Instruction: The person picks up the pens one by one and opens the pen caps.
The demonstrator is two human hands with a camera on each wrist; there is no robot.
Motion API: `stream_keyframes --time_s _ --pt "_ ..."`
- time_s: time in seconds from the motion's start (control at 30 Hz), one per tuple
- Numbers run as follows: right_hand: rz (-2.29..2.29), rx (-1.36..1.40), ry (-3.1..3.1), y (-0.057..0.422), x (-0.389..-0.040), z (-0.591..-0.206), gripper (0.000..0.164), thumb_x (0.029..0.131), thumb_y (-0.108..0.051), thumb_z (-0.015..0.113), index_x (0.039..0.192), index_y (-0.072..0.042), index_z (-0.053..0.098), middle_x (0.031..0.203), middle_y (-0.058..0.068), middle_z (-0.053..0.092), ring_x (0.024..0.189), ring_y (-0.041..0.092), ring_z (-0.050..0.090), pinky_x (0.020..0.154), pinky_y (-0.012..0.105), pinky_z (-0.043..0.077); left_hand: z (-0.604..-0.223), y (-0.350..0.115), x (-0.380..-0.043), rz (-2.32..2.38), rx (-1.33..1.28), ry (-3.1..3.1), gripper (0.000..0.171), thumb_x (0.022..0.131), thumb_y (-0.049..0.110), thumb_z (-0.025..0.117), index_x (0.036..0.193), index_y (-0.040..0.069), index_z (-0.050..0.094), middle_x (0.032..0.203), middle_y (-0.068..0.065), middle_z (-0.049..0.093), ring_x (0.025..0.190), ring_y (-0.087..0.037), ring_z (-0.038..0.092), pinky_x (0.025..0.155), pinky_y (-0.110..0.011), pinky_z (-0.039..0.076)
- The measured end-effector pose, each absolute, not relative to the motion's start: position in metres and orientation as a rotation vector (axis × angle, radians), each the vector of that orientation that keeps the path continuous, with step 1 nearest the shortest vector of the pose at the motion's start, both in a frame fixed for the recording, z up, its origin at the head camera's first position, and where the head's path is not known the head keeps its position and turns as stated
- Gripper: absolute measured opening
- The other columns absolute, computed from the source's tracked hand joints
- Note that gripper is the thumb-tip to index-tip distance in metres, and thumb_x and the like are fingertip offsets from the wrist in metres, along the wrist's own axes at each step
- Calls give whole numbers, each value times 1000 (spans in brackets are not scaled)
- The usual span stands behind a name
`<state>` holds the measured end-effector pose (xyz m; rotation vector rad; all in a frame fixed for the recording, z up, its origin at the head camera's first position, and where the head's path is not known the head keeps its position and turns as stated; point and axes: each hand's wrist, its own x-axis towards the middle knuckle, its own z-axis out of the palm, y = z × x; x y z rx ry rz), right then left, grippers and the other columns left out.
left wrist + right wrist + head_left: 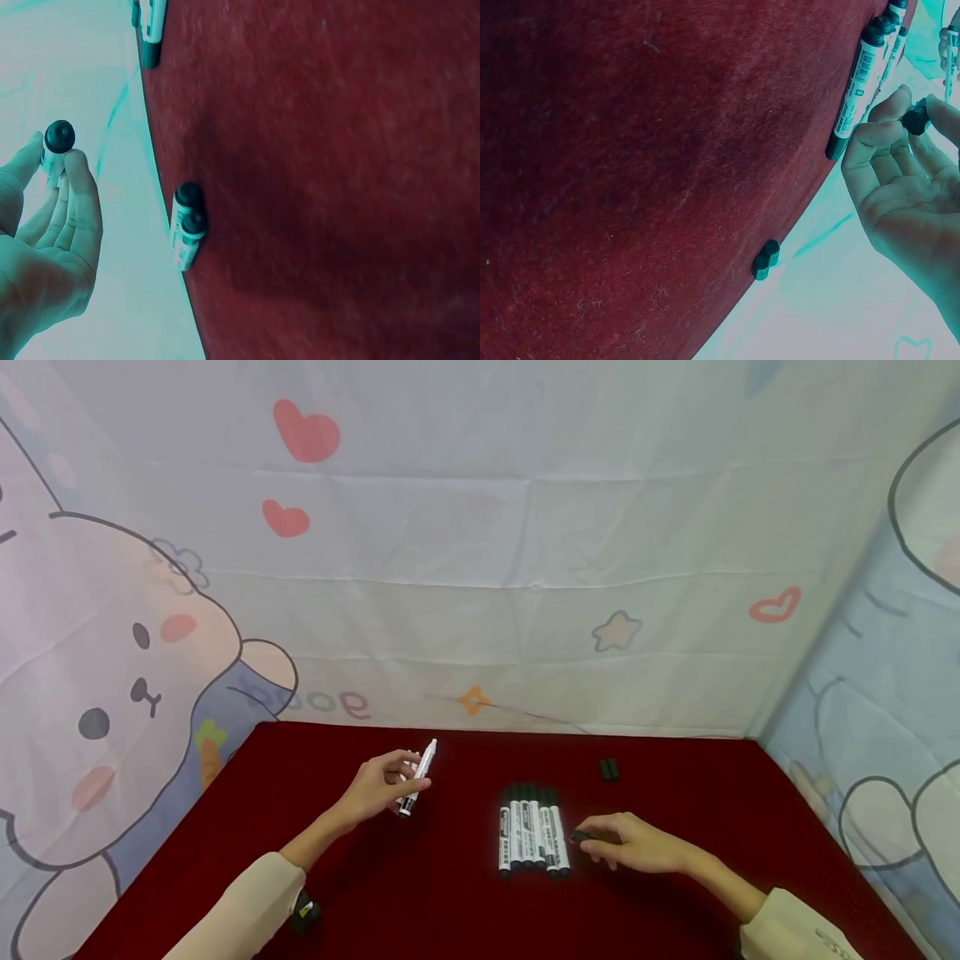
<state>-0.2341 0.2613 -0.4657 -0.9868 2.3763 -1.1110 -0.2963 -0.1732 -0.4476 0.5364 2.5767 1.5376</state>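
Note:
My left hand (pixel 382 785) pinches a white marker (pixel 427 762) between thumb and fingers, its bare pale tip up and its black end down. In the left wrist view two more markers (pixel 183 229) lie side by side on the cloth near that hand; in the head view the hand mostly hides them. My right hand (pixel 636 843) pinches a small black marker cap (pixel 915 118) between thumb and fingertips. Just left of the right hand, several capped white markers (pixel 534 835) lie in a row with their black caps pointing away from me.
Two loose black caps (pixel 609 769) lie together toward the back right of the dark red tablecloth (pixel 420 893). Behind the table hangs a pale printed curtain (pixel 465 543), which continues along the left and right sides.

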Motion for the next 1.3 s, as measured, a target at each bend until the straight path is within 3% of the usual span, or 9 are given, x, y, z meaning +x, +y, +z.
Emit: stream_keyframes --time_s 0.3,0.43,0.67,1.3 --pt "-1114 -1004 2377 263 -235 -467 29 107 -20 53 126 -1 64 92 5 67 71 4 60 62 21 51 -443 -183 -299 1551 496 2623 44 98 12 69 135 -8 56 105 -26 67 76 -22 64 62 -43 61" --pt "-1116 -999 2375 263 -235 -467 29 107 -21 53 126 -1 64 92 4 67 70 3 59 61 21 51 -453 -189 -308 1581 451 2633 44 97 17 72 133 -4 58 105 -21 67 73 -17 62 59 -33 58" --pt "-1119 -996 2365 263 -234 -469 29 107 -21 53 125 -1 64 91 5 67 71 3 60 62 22 52 -458 -196 -316 1579 375 2677 46 95 21 74 132 -2 60 104 -17 65 68 -13 60 61 -37 61" --pt "-1125 -995 2340 262 -234 -474 28 107 -20 53 125 -2 64 90 4 67 70 3 60 62 21 52 -476 -204 -334 1533 213 2719 45 97 20 72 131 -7 59 100 -19 66 64 -13 62 58 -31 59"
